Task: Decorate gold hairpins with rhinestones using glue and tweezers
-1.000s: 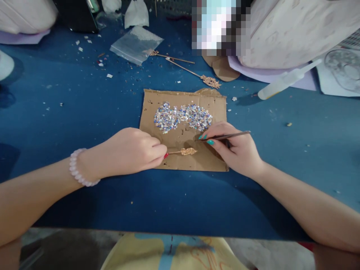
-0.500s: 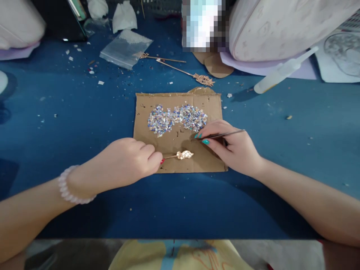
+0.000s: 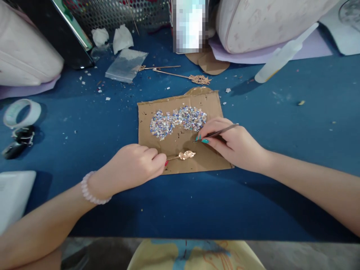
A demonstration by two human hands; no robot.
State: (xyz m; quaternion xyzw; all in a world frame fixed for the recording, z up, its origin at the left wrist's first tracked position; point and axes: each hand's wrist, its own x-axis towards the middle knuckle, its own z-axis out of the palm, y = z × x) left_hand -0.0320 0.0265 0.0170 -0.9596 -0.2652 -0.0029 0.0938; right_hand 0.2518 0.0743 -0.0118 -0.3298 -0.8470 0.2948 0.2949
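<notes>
My left hand (image 3: 140, 165) is closed around the stem of a gold hair stick (image 3: 186, 155). The stick's ornate head points right, over the lower part of a brown cardboard piece (image 3: 157, 153). In my right hand (image 3: 233, 144) a thin pair of dark tweezers (image 3: 225, 130) is pinched, tips down just above the cardboard, up and right of the ornament. Whether the tips hold anything is too small to tell. Beyond my fingers, small blue, white and pinkish rhinestones (image 3: 191, 117) lie spread in two joined patches on the cardboard.
Behind the cardboard lie two more gold hair sticks (image 3: 200, 79) and a small clear plastic bag (image 3: 126, 65). A squeeze bottle (image 3: 278, 60) lies at the back right. Tape (image 3: 22, 113) and a black clip-like thing (image 3: 18, 142) are at left.
The view has turned and shifted left, showing the tape and a white box. Both hands keep their grips; the tweezers are angled slightly more steeply.
</notes>
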